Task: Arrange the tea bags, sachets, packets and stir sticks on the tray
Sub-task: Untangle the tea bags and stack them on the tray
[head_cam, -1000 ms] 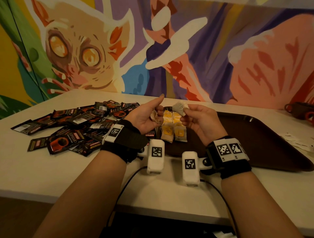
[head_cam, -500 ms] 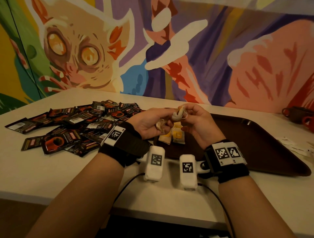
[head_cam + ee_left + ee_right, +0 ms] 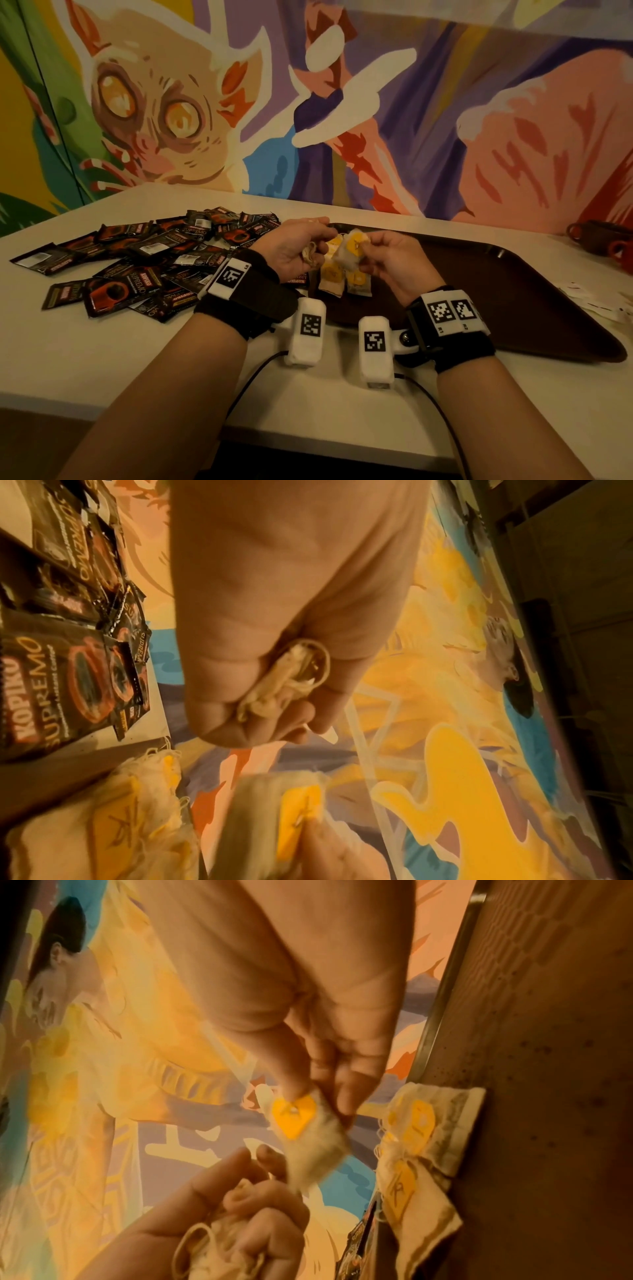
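Tea bag (image 3: 349, 251) pinched, hands (image 3: 394, 263) raised together

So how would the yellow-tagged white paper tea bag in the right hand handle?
The yellow-tagged white paper tea bag probably flops: it sags below the right hand pinching its top. Likely light, since fingertips alone carry it. Its loose string could snag.

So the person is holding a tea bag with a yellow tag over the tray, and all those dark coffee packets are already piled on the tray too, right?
Not quite. The right hand does hold a tea bag with a yellow tag over the tray, but the dark coffee packets are piled on the white table, left of the tray, not on it. The head view shows this.
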`<action>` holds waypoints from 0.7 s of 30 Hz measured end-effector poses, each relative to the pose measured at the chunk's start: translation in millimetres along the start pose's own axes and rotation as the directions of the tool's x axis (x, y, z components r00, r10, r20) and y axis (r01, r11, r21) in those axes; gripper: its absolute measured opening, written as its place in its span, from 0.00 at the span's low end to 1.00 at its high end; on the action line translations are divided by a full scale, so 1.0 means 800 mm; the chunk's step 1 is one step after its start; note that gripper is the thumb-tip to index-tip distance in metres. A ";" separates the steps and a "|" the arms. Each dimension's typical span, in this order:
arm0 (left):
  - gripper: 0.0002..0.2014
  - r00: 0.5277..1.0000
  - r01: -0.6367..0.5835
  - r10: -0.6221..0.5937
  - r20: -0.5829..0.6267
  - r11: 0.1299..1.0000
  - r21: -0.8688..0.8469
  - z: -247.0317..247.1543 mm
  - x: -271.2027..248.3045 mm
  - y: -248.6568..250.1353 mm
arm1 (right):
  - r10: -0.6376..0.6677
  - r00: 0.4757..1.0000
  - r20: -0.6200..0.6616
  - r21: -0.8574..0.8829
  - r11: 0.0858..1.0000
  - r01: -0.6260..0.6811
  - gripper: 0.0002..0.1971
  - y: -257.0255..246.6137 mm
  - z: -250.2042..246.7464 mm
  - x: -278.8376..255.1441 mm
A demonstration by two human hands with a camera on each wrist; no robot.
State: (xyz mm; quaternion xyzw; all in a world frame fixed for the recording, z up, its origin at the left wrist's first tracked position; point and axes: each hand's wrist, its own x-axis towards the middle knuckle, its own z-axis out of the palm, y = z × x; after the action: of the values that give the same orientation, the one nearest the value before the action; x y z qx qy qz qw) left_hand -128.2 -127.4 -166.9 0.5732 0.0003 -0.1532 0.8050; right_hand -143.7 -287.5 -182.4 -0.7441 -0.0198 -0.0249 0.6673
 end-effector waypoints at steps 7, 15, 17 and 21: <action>0.15 0.999 -0.015 0.014 -0.039 0.999 -0.038 -0.001 0.002 0.000 | 0.202 0.969 0.146 -0.211 0.963 -0.169 0.08 0.010 0.016 0.002; 0.07 0.996 0.017 -0.021 -0.088 0.999 -0.040 0.001 0.003 -0.002 | 0.109 0.993 0.046 -0.090 0.991 -0.104 0.10 0.004 0.016 0.000; 0.10 0.996 0.024 -0.031 -0.079 0.996 -0.087 0.001 0.002 -0.002 | 0.151 0.978 0.142 -0.077 0.987 -0.141 0.08 0.001 0.018 -0.006; 0.20 0.997 0.037 -0.049 -0.055 0.982 -0.187 -0.001 0.001 -0.001 | 0.185 0.962 0.203 -0.106 0.980 -0.166 0.07 0.000 0.019 -0.012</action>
State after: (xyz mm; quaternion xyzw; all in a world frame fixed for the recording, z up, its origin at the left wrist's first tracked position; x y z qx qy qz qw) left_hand -127.8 -126.9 -168.0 0.4998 0.0510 -0.1527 0.8510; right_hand -152.8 -272.0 -184.4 -0.7700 -0.0235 0.1130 0.6275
